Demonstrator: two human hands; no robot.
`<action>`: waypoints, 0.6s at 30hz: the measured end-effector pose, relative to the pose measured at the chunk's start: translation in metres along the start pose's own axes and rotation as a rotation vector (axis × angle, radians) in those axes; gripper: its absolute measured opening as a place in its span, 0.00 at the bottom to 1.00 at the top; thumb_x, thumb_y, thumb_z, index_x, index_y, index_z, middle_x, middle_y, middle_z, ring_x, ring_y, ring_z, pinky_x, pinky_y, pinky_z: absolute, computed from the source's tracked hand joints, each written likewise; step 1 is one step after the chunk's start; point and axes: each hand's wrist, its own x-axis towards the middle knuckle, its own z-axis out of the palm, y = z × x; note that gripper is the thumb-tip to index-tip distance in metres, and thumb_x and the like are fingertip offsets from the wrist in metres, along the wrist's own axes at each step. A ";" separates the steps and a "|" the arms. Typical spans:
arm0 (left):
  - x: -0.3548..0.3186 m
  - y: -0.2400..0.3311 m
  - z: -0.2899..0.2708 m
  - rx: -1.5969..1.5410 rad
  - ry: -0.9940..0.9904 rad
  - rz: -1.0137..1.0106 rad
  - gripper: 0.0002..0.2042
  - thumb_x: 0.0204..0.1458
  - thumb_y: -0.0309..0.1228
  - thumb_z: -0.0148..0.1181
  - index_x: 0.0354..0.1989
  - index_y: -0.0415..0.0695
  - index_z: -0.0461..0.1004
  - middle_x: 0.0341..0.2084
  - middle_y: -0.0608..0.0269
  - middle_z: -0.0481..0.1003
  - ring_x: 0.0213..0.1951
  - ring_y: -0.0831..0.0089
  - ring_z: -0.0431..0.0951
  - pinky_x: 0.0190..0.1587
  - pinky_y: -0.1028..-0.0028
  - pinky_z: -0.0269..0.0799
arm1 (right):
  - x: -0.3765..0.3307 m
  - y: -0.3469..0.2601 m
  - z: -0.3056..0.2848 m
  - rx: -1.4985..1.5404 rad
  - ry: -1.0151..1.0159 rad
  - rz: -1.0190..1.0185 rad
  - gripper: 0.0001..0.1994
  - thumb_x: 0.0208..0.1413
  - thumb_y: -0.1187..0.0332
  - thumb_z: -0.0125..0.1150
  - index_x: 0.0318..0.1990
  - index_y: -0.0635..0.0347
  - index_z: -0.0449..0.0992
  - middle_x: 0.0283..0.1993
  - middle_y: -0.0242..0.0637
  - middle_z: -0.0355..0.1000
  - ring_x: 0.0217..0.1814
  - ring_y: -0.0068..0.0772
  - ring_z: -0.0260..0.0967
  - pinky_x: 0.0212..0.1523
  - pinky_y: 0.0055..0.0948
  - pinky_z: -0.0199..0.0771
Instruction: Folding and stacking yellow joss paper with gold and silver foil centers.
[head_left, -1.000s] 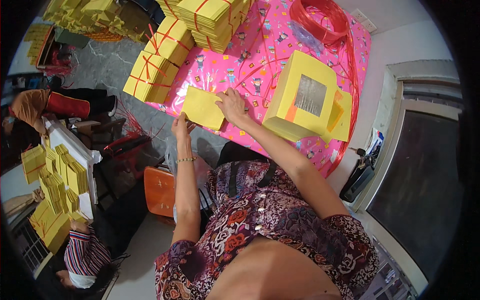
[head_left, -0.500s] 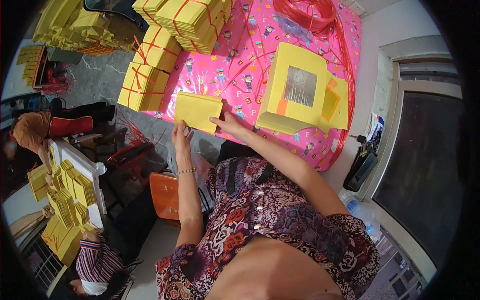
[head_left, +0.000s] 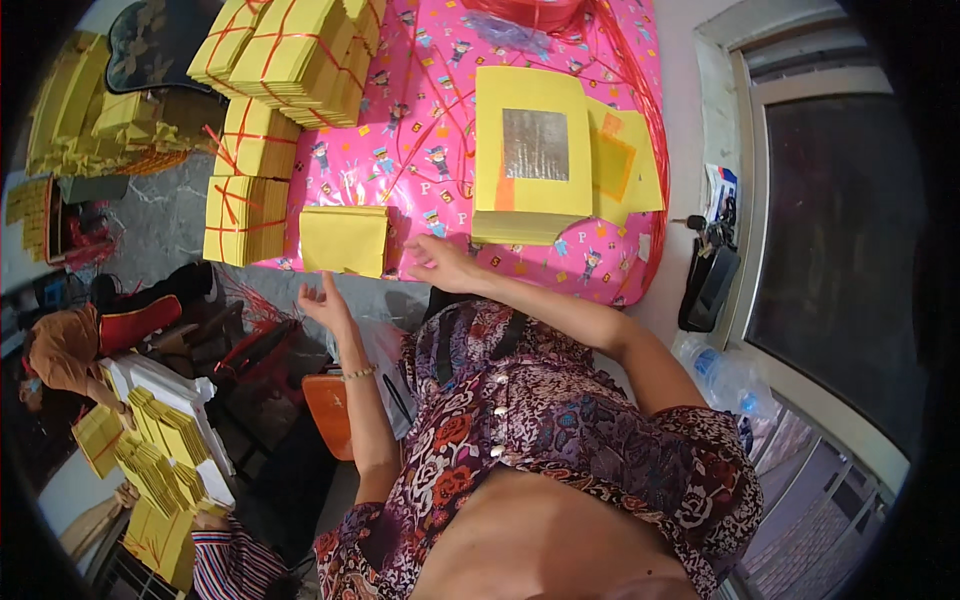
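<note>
A packet of yellow paper (head_left: 343, 242) lies flat at the near edge of a pink, cartoon-patterned table (head_left: 622, 277), presumably set there so both hands can reach it easily. Its long axis runs left to right, roughly along the table edge, with the short sides pointing near and far; layered edges show along its far and right sides. The left hand (head_left: 327, 305) is just off its near side, fingers loosely curled and parted, pinching nothing (whether one fingertip grazes the paper, I cannot tell). The right hand (head_left: 440, 264) is just right of the packet, apart from it, thumb and fingers spread, holding nothing. Farther right stands a tall yellow stack (head_left: 535, 203) topped with a silver rectangle (head_left: 535, 145), perhaps placed within the right hand's reach. To the left, yellow bundles (head_left: 258, 138) tied with red cord seem grouped to keep the middle free.
</note>
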 end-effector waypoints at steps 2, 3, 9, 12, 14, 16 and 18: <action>-0.031 0.041 0.008 0.229 0.029 0.429 0.23 0.49 0.34 0.63 0.52 0.39 0.64 0.48 0.54 0.64 0.42 0.67 0.68 0.39 0.72 0.68 | -0.041 -0.015 -0.038 0.112 0.034 -0.161 0.15 0.55 0.68 0.58 0.49 0.63 0.70 0.44 0.42 0.72 0.47 0.33 0.71 0.46 0.30 0.72; -0.044 0.060 0.010 0.230 0.020 0.442 0.23 0.49 0.34 0.63 0.52 0.39 0.64 0.48 0.54 0.64 0.42 0.67 0.68 0.39 0.72 0.68 | -0.064 -0.028 -0.054 0.138 0.071 -0.158 0.11 0.56 0.71 0.57 0.46 0.62 0.72 0.42 0.39 0.73 0.45 0.30 0.72 0.45 0.27 0.73; -0.097 0.133 0.053 0.024 -0.632 0.809 0.17 0.46 0.26 0.64 0.46 0.40 0.71 0.39 0.57 0.70 0.41 0.67 0.71 0.41 0.70 0.69 | -0.124 -0.033 -0.136 -0.226 0.574 -0.302 0.09 0.56 0.74 0.55 0.44 0.61 0.74 0.41 0.39 0.71 0.42 0.32 0.72 0.38 0.26 0.74; -0.124 0.158 0.076 0.065 -0.785 0.998 0.24 0.43 0.27 0.67 0.50 0.38 0.68 0.40 0.54 0.70 0.42 0.62 0.71 0.44 0.68 0.70 | -0.130 -0.033 -0.170 -0.250 0.833 -0.168 0.14 0.55 0.72 0.53 0.50 0.62 0.71 0.47 0.46 0.68 0.49 0.43 0.69 0.44 0.32 0.72; -0.138 0.165 0.090 0.092 -0.800 1.025 0.27 0.43 0.28 0.68 0.53 0.37 0.66 0.40 0.52 0.70 0.44 0.60 0.71 0.45 0.67 0.70 | -0.126 -0.006 -0.187 -0.338 0.872 -0.127 0.18 0.55 0.69 0.53 0.53 0.64 0.67 0.50 0.50 0.67 0.51 0.47 0.67 0.48 0.36 0.70; -0.149 0.171 0.096 0.182 -0.852 0.961 0.35 0.42 0.31 0.69 0.59 0.35 0.59 0.45 0.47 0.70 0.48 0.56 0.71 0.49 0.63 0.69 | -0.129 0.006 -0.190 -0.407 0.805 0.035 0.27 0.56 0.63 0.52 0.59 0.72 0.58 0.54 0.58 0.63 0.57 0.56 0.62 0.57 0.45 0.61; -0.152 0.168 0.104 0.156 -0.898 0.900 0.35 0.43 0.32 0.69 0.59 0.35 0.59 0.47 0.46 0.69 0.49 0.55 0.71 0.50 0.63 0.69 | -0.128 0.017 -0.179 -0.406 0.782 0.041 0.27 0.57 0.62 0.51 0.59 0.72 0.58 0.54 0.58 0.63 0.57 0.57 0.62 0.57 0.45 0.61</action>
